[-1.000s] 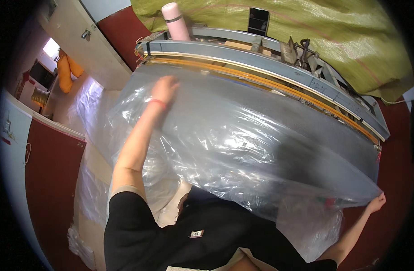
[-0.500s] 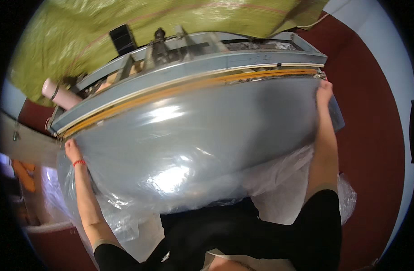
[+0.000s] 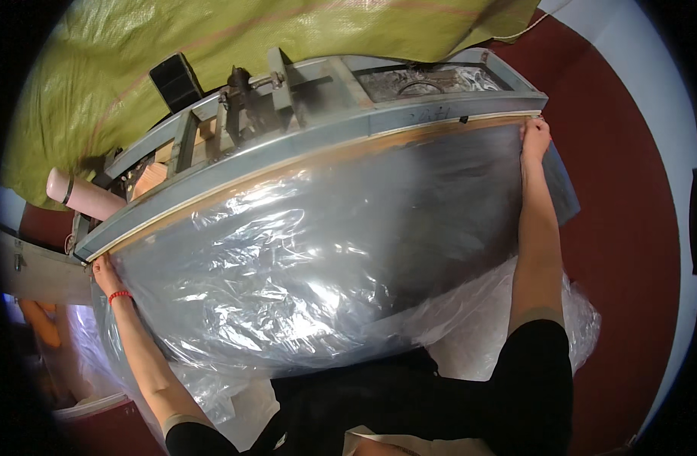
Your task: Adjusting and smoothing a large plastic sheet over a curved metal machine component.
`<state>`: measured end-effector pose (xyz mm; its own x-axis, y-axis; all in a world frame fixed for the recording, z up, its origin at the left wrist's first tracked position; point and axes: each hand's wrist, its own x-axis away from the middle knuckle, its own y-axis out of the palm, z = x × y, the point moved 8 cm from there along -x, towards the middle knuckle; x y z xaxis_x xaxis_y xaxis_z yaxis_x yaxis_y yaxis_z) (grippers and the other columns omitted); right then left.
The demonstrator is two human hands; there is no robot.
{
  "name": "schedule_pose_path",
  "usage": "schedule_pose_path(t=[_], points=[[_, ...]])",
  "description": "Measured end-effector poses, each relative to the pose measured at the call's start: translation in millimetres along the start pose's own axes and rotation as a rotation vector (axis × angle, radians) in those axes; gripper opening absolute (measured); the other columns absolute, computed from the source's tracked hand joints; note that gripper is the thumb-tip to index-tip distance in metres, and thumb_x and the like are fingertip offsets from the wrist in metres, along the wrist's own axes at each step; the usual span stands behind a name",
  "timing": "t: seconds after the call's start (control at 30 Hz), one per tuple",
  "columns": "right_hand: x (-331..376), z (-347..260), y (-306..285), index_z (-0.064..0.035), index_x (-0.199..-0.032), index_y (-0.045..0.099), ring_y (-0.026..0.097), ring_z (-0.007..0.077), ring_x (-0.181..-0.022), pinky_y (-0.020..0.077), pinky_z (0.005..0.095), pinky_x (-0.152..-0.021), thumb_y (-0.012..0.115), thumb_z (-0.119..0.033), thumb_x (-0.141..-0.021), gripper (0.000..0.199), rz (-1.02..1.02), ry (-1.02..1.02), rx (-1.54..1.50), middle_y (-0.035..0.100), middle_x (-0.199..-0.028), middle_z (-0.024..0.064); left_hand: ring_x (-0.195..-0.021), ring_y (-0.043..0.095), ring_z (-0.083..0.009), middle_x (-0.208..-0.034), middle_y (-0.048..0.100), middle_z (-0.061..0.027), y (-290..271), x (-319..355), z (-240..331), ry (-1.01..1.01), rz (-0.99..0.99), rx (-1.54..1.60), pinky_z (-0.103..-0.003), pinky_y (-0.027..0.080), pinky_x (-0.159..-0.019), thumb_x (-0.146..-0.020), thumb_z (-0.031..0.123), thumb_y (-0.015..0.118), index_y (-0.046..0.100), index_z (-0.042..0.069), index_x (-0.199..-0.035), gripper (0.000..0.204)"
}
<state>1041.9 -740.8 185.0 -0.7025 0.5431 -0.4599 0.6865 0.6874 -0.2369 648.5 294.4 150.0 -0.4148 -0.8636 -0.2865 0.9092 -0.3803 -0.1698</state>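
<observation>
A wide sheet of clear plastic film stretches between my hands over a dark grey surface. Its far edge lies along the front bar of a long metal frame machine. My left hand, with a red bead bracelet at the wrist, is closed on the film's far left corner, next to the bar's left end. At the opposite end, my right hand pinches the far right corner close under the bar. Wrinkles with bright reflections run across the film, and its near part hangs against my black clothing.
A pink bottle lies at the machine's left end. Behind the frame, a dark phone-like slab leans against a yellow-green woven sheet. More loose film bunches below on the right. Dark red floor extends along the right side.
Both hands have moved the film's far edge up against the bar, now covering most of the orange strip. The film has gone from smoother to more wrinkled. My view has shifted slightly.
</observation>
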Motion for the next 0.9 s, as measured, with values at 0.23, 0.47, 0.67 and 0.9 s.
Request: schedule_pose_path(t=[0.23, 0.47, 0.67, 0.9], points=[[3, -5, -2, -0.009, -0.08, 0.049, 0.044, 0.0079, -0.042, 0.0324, 0.0214, -0.038, 0.045, -0.025, -0.085, 0.017, -0.013, 0.15, -0.23, 0.053, -0.058, 0.0024, -0.064, 0.049, -0.0096, -0.069, 0.05, -0.0008, 3, 16, 22, -0.076, -0.043, 0.26, -0.025, 0.046, -0.063, -0.079, 0.014, 0.048, 0.052, 0.005, -0.071, 0.012], [26, -59, -11, -0.0028, -0.077, 0.062, 0.05, 0.0071, -0.055, 0.0372, 0.0196, -0.051, 0.057, -0.032, -0.08, 0.03, -0.328, 0.14, -0.065, 0.057, -0.063, 0.0017, -0.057, 0.047, -0.0091, -0.068, 0.048, 0.0005, 27, 49, 59, -0.088, -0.111, 0.15, -0.022, 0.041, -0.05, -0.081, 0.013, 0.049, 0.048, 0.007, -0.089, 0.01], [33, -83, -136, -0.0003, -0.089, 0.064, 0.058, 0.0103, -0.075, 0.0444, 0.0256, -0.07, 0.06, -0.026, -0.076, 0.029, 0.011, -0.081, 0.367, 0.065, -0.086, 0.007, -0.055, 0.039, -0.0036, -0.064, 0.043, 0.0048, 10, 147, 155, 0.131, -0.411, 0.087, -0.018, 0.031, -0.048, -0.085, 0.014, 0.05, 0.052, 0.008, -0.084, 0.007], [164, -253, -44, -0.0035, -0.108, 0.055, 0.055, 0.0192, -0.086, 0.0422, 0.0303, -0.078, 0.054, -0.02, -0.082, 0.03, -0.096, -0.544, 0.242, 0.057, -0.102, 0.0105, -0.069, 0.048, -0.0044, -0.077, 0.052, 0.0021, -13, 233, 219, 0.091, -0.501, 0.195, -0.018, 0.038, -0.063, -0.081, 0.006, 0.048, 0.051, 0.006, -0.085, 0.005]])
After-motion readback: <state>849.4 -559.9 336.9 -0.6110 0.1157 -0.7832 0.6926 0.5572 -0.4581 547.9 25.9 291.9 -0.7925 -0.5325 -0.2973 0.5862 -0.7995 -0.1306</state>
